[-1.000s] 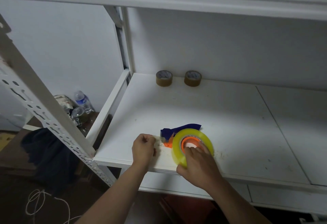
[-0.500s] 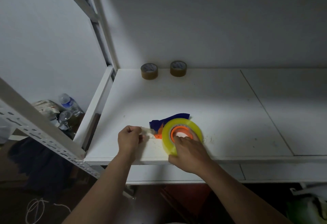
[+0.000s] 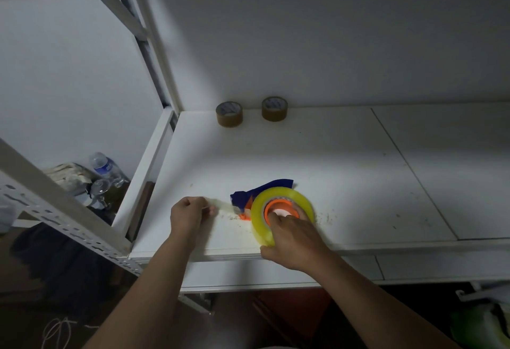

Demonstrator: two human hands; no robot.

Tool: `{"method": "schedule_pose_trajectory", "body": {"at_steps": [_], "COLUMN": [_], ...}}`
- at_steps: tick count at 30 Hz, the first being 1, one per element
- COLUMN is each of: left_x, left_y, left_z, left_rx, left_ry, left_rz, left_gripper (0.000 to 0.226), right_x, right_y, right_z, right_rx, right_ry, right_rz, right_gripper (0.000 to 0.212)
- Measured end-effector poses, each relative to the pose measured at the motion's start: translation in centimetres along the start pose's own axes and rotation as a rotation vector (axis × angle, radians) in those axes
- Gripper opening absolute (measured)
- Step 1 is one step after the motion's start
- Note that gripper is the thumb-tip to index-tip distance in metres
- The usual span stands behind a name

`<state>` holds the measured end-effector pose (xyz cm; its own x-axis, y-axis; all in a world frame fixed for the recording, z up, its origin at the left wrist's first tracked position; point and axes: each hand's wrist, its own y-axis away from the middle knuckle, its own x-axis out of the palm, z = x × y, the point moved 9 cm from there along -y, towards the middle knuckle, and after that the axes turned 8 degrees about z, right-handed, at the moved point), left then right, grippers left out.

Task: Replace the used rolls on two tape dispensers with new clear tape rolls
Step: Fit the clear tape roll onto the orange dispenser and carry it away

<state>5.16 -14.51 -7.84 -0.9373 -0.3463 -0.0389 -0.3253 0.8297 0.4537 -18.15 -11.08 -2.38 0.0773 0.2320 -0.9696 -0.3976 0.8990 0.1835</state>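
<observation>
**Dispenser 1: new clear roll seated, tape end being led out**

Shelf [image 3: 345,161]: white rack board, lit at centre, dim elsewhere. All task items sit on it.

Clear tape roll [image 3: 260,210]: large, yellowish-clear, mounted on the orange hub [image 3: 281,206] of the tape dispenser [image 3: 265,187]. Dispenser lies on its side near the front edge, w/ its blue body showing behind and left of the roll. Roll looks full, so I judge it the new one.

Right hand [image 3: 295,241]: laid over the near side of the roll, fingertips curled into the hub opening, thumb under the shelf edge. It grips the roll and steadies the dispenser.

Left hand [image 3: 189,213]: just left of the dispenser, fingers closed in a pinch. A faint clear strip [image 3: 222,205] seems to run from the pinch toward the dispenser mouth; too faint to confirm.

Two brown rolls [image 3: 229,114] and [image 3: 274,109]: upright at the back of the shelf, well apart from the hands. Prob. the used ones, though I cannot tell for sure.

Second dispenser: not in view.

Step in hand, by judgement: threading the free end on dispenser no. 1; roll swap itself looks done.

Next move calls for: right hand pinning the roll while the left draws the strip straight through the mouth and over the cutter, no twist, adhesive side kept off the shelf. Then dispenser no. 2.
</observation>
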Motion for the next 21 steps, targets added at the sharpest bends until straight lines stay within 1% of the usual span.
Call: {"method": "schedule_pose_trajectory", "body": {"at_steps": [2,7,10,12,15,17,21], "left_x": [0.2,0.5,0.7,1.0,2.1,2.5,2.8], "left_y": [-0.2,-0.5,-0.6,-0.4,0.2,0.3,0.3], "left_z": [0.1,-0.1,-0.1,-0.2,-0.5,-0.6,-0.9], "left_rx": [0.003,0.032,0.046,0.057,0.078,0.077,0.078], "left_ry": [0.025,0.047,0.053,0.034,0.0,0.009,0.043], "left_rz": [0.032,0.075,0.105,0.14,0.215,0.239,0.274], "left_gripper": [0.011,0.01,0.018,0.022,0.022,0.02,0.016], "right_x": [0.1,-0.1,-0.2,-0.2,-0.1,0.0,0.4], "right_y": [0.0,-0.3,-0.2,-0.1,0.1,0.0,0.0], "right_z": [0.0,-0.6,-0.9,-1.3,-1.9,-1.9,-1.2], "right_rx": [-0.011,0.017,-0.017,-0.065,-0.13,-0.15,-0.112], "right_ry": [0.016,-0.032,-0.016,-0.026,-0.036,-0.018,-0.013], "right_rz": [0.004,0.012,0.016,0.067,0.153,0.161,0.146], "right_gripper": [0.05,0.056,0.057,0.054,0.055,0.056,0.052]}}
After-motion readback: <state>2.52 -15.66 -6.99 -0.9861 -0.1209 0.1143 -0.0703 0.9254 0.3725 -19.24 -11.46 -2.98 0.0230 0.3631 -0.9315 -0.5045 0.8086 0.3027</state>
